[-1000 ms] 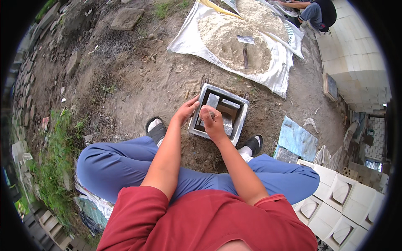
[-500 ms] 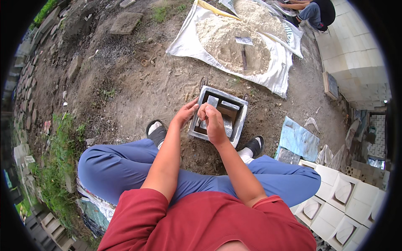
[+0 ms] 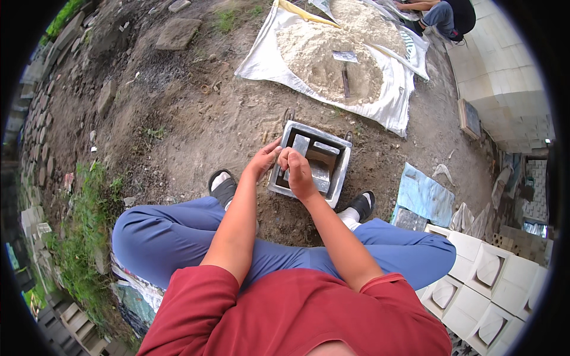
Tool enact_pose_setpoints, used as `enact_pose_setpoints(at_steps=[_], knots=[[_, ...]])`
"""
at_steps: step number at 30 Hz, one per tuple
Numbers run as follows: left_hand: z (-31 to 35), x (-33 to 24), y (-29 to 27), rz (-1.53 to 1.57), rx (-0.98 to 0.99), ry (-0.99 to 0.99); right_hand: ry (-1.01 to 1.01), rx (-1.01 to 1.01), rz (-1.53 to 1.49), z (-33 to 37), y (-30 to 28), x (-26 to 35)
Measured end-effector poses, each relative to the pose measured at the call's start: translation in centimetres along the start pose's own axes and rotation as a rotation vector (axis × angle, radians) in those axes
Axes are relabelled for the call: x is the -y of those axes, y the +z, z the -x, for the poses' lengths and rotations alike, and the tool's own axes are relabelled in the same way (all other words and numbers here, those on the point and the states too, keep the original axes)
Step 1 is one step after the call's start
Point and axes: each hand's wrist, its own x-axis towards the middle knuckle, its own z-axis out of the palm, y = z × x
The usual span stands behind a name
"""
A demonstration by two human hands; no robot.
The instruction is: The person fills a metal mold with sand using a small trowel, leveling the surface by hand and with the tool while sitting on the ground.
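A square metal mould [image 3: 341,178] stands on the dirt between my feet, with flat grey metal blocks [image 3: 300,144] inside it. My left hand [image 3: 263,161] is at the mould's left rim, fingers and thumb bent against its outer edge. Over the mould's left inner part, my right hand [image 3: 300,173] is curled closed. Whatever lies in its fingers is hidden. Loop handles [image 3: 288,115] stick out at the mould's far corners.
Beyond the mould, a white sheet [image 3: 261,64] carries pale sandy powder [image 3: 309,56] with a trowel [image 3: 345,80] on it. White hollow blocks [image 3: 460,299] stack at lower right near a blue sheet [image 3: 424,193]. Another person [image 3: 445,18] crouches at upper right. Weeds [image 3: 83,237] grow left.
My right hand has shifted very slightly over the mould. My left hand keeps its place at the rim, and the mould has not visibly moved.
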Motion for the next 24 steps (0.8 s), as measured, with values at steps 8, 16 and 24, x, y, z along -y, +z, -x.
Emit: enact_pose_setpoints(at_steps=[8, 16, 24], knots=[[0.5, 0.2, -0.5, -0.001, 0.055, 0.058, -0.003, -0.012, -0.066, -1.2, -0.1, 0.6], [1.1, -0.7, 0.6, -0.029, -0.010, 0.015, -0.008, -0.078, -0.003, -1.9, -0.9, 1.1], [0.9, 0.1, -0.4, -0.021, 0.027, -0.021, 0.017, -0.062, 0.034, -3.0, -0.6, 1.1]])
